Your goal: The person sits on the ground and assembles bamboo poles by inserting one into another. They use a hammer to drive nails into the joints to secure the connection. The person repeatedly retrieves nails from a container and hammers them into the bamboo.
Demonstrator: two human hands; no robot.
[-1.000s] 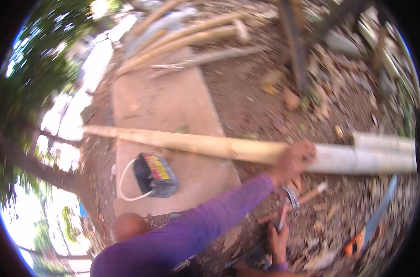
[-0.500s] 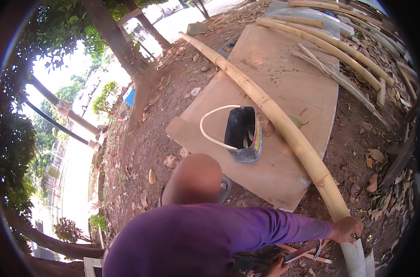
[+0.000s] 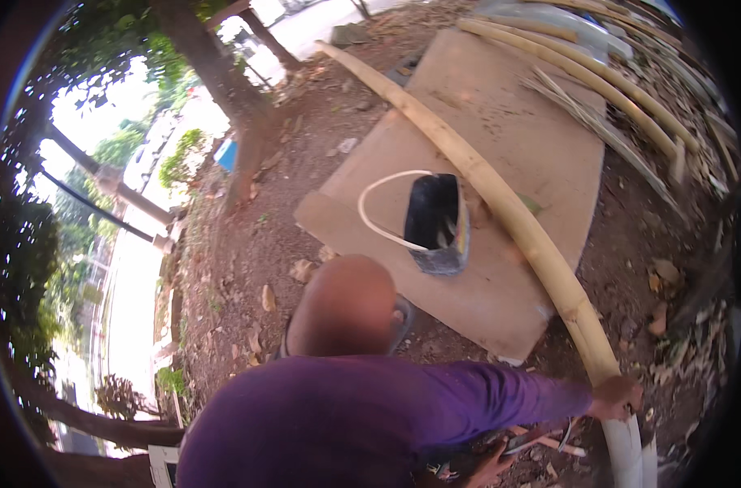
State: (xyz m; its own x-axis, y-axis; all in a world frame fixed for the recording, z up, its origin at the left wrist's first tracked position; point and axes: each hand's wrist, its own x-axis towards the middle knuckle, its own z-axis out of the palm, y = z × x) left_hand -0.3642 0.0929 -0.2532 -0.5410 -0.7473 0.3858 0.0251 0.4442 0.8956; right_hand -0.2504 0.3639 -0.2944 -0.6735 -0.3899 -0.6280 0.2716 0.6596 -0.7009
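Observation:
My left hand (image 3: 617, 398), at the end of a purple sleeve (image 3: 500, 401), is closed round the near part of a long yellow bamboo pole (image 3: 513, 215). Below the hand, the pole looks paler, and another pale piece (image 3: 649, 462) lies alongside it. At the lower edge, what looks like my right hand (image 3: 488, 469) is partly visible; blur and the frame edge hide its fingers. Beside it is a dark, narrow object (image 3: 526, 440) that I cannot make out. A thin light strip (image 3: 561, 446) lies on the ground there.
A cut-open black container (image 3: 431, 215) with a pale hoop handle stands on a brown sheet (image 3: 484, 317). My bent knee (image 3: 350, 301) is left of it. More bamboo poles (image 3: 598, 80) and split strips (image 3: 602, 126) lie at far right. A tree trunk (image 3: 212, 73) rises at far left.
The view has shifted slightly, and the container, sheet and knee appear a little higher. My left hand keeps its grip on the bamboo pole.

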